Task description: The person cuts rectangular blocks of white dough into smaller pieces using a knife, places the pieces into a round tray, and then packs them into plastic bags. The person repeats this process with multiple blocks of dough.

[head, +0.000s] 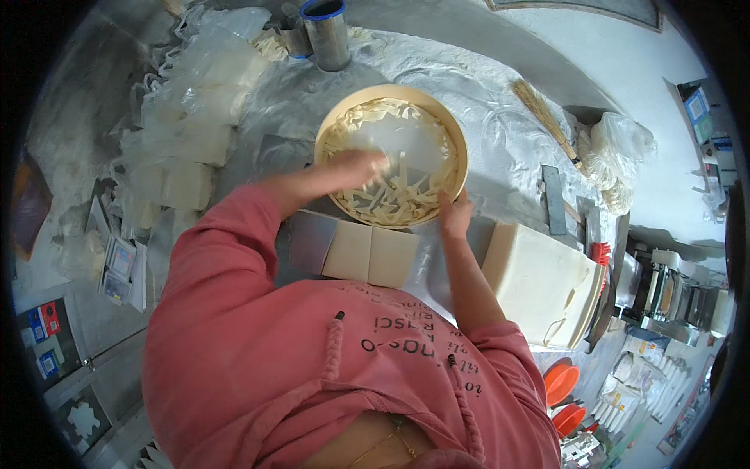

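Note:
A round sieve (328, 117) with a pale wooden rim stands before me on a floury tabletop. Flat strips and scraps of dough (404, 199) lie in it, thickest at the near side and along the wall. My left hand (366, 167) is over the near left part of the sieve, blurred by motion; whether its fingers hold any dough cannot be made out. With my right hand (456, 212) I grip the rim at the near right. Between the sieve and my body lie small cream-coloured rectangular blocks (369, 252), side by side.
At the right are a large pale folded stack (542, 287), a flat metal blade (552, 199), a straw hand broom (545, 117) and a plastic bag (618, 140). Plastic-covered pale blocks (187, 135) line the left. A blue-rimmed metal canister (326, 38) stands at the back.

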Motion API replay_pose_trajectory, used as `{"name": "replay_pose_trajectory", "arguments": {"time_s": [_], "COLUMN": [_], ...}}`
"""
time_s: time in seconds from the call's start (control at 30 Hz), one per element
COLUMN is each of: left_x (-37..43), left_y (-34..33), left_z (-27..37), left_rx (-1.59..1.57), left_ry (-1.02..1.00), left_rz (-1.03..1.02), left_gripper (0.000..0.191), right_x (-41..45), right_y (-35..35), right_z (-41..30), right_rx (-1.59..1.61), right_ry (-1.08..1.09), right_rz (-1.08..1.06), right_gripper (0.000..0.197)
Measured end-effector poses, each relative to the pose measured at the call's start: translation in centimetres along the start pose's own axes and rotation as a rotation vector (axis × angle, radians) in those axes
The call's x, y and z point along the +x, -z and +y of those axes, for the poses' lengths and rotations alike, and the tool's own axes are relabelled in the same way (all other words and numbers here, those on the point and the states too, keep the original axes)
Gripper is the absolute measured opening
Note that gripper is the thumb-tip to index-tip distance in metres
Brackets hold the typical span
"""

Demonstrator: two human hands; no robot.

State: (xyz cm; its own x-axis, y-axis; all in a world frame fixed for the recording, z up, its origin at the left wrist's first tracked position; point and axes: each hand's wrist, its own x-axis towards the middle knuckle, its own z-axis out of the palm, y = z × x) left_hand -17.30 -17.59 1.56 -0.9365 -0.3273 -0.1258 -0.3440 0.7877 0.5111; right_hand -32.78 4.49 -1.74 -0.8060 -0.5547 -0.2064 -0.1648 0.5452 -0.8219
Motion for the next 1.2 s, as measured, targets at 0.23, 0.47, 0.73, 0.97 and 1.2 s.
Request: {"name": "replay_pose_trajectory", "arguments": {"time_s": [0.23, 0.47, 0.73, 0.97, 1.2], "left_x": [-1.3, -4.4, -7.5, -2.7, -4.6], "left_y": [2.8, 2.6, 9.7, 7.6, 9.5], "left_z": [-0.5, -4.9, -3.0, 1.6, 2.4], "left_rx": [0.474, -0.392, -1.201, -1.488, -1.577], "left_ry": [-0.059, 0.508, 0.209, 0.521, 0.482], "left_rz": [0.707, 0.201, 0.284, 0.795, 0.915], "left_gripper": [0.03, 0.042, 0.055, 0.075, 0.083], "right_x": [-1.9, -0.7, 0.8, 1.9, 0.9], "right_y": [-0.3, -1.3, 13.8, 12.2, 14.1], "right_z": [0.7, 0.1, -6.8, -3.1, -1.3], "right_rx": [0.027, 0.385, 0.973, 0.943, 0.961], "right_ry": [-0.149, -0.191, 0.068, -0.293, -0.153], "right_rz": [-0.173, -0.086, 0.112, 0.113, 0.228], "right_gripper": [0.063, 0.055, 0.035, 0.025, 0.029]}}
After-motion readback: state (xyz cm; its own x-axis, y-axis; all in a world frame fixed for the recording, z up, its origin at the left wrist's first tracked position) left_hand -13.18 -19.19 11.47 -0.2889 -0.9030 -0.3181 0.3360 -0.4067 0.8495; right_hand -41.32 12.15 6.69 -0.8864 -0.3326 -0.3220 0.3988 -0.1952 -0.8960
